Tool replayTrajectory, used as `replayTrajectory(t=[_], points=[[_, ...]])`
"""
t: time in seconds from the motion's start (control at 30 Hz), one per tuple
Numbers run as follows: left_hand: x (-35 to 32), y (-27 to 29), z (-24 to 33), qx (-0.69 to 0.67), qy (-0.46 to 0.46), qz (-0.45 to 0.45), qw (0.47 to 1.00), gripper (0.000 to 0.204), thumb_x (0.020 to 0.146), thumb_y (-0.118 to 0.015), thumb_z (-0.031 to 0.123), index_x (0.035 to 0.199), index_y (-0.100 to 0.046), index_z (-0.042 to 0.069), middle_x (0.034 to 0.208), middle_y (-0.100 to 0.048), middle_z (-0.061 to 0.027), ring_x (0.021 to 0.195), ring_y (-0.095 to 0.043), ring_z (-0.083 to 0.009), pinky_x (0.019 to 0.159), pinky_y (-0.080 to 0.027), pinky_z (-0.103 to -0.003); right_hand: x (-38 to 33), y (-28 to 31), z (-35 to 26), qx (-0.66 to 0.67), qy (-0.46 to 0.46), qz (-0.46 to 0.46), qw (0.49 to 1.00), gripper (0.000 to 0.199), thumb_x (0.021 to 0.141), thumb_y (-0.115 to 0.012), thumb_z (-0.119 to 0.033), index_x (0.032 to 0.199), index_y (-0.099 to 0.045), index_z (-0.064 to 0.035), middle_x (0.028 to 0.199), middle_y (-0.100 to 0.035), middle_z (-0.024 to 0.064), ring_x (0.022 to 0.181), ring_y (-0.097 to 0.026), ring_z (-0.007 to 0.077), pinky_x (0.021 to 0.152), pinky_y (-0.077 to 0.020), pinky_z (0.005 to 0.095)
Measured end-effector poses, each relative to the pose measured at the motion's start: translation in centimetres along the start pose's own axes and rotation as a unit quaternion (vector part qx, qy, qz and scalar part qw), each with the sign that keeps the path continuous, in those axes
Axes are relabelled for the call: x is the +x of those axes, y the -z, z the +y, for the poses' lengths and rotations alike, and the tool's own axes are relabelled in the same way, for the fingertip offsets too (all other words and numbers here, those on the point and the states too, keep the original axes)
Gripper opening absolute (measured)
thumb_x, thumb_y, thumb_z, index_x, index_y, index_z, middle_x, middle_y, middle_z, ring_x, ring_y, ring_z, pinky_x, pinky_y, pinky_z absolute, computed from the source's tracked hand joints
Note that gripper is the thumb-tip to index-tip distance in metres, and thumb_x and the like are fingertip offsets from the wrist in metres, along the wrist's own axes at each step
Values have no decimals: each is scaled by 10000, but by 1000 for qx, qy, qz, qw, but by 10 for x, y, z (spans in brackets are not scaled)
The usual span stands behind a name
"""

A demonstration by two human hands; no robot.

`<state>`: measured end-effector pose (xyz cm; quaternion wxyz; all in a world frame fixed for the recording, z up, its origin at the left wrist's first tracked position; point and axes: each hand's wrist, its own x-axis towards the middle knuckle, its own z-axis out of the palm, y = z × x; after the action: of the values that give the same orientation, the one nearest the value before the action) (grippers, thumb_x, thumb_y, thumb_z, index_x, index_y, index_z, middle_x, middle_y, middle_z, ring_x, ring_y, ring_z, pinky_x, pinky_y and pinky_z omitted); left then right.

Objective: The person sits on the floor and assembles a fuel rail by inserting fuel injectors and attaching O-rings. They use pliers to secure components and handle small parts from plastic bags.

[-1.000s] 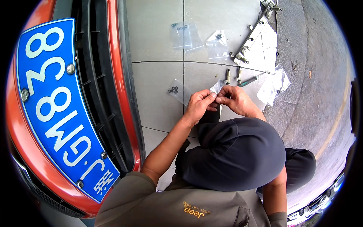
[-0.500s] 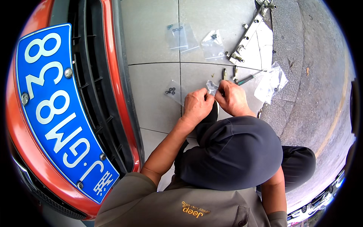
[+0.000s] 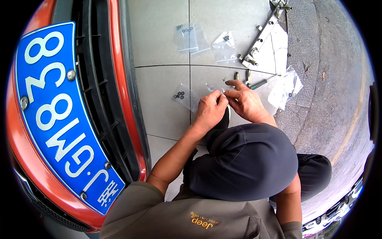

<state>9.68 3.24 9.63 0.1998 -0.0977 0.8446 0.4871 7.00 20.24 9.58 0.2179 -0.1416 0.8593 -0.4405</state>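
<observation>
Between my hands is a small clear plastic bag (image 3: 209, 87), mostly covered by my fingers. My left hand (image 3: 210, 109) pinches it between thumb and forefinger. My right hand (image 3: 247, 104) meets the left at the bag, thumb and a bent finger closed on its edge while another finger, dark at the tip, stretches forward. Just beyond the right hand stand two short metal injectors, one (image 3: 236, 75) left of the other (image 3: 248, 75). A screwdriver with a green and black handle (image 3: 259, 84) lies beside them. What the bag contains is hidden.
Left of my hands, a clear bag carries several black rubber rings (image 3: 179, 95). More bags (image 3: 187, 42) (image 3: 225, 47) lie farther off. A metal fuel rail (image 3: 260, 38) rests at far right, above a crumpled bag (image 3: 284, 88). A red car's bumper (image 3: 121, 71) borders the left.
The small bag has swung to the left. My right hand has opened out slightly, one finger now stretched forward, and shifted a little right. My left hand is nearly still.
</observation>
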Motion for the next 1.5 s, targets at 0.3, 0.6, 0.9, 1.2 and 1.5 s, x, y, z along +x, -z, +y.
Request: replayTrajectory(t=[0.3, 0.6, 0.9, 1.2, 1.5], points=[[-4, -9, 9, 14, -118, -49, 992, 199, 875, -603, 109, 751, -512, -18, 645, -556, -206, 550, -537, -352, 551, -442, -427, -4, -20, 32, -39, -66, -102, 992, 171, 864, -615, -205, 834, -662, -44, 895, -694, 159, 880, -664, 386, 768, -529, 486], [4, 9, 7, -29, -94, 22, 995, 227, 959, -604, 156, 812, -606, -16, 603, -540, -60, 527, -512, -155, 537, -427, -327, 0, 11, -6, -14, -187, -52, 981, 365, 878, -693, -415, 786, -725, -64, 640, -636, 149, 634, -628, 366, 609, -505, 439], [16, 27, -19, -423, 234, -91, 871, 541, 1047, -501, 442, 1305, -572, -29, 1040, -666, -91, 853, -621, -152, 696, -574, -311, 5, 12, 11, 493, -232, -6, 838, 360, 946, -700, -319, 1033, -743, 27, 926, -745, 107, 855, -703, 183, 768, -563, 324], [28, 18, -14, -519, 140, -77, 840, 207, 987, -636, 131, 1175, -609, 50, 1071, -677, -53, 927, -657, -138, 771, -581, -327, -1, 17, 23, 529, -217, -5, 820, 297, 910, -587, -20, 1183, -704, -10, 984, -727, 78, 849, -694, 153, 746, -567, 280], [30, 18, -8, -499, 128, -122, 848, 182, 991, -629, 102, 1145, -680, 19, 1013, -699, -35, 855, -645, -108, 773, -542, -285, 0, 12, 22, 543, -236, -6, 806, 209, 941, -662, -120, 1131, -718, -54, 861, -674, 11, 723, -615, 103, 709, -547, 262]])
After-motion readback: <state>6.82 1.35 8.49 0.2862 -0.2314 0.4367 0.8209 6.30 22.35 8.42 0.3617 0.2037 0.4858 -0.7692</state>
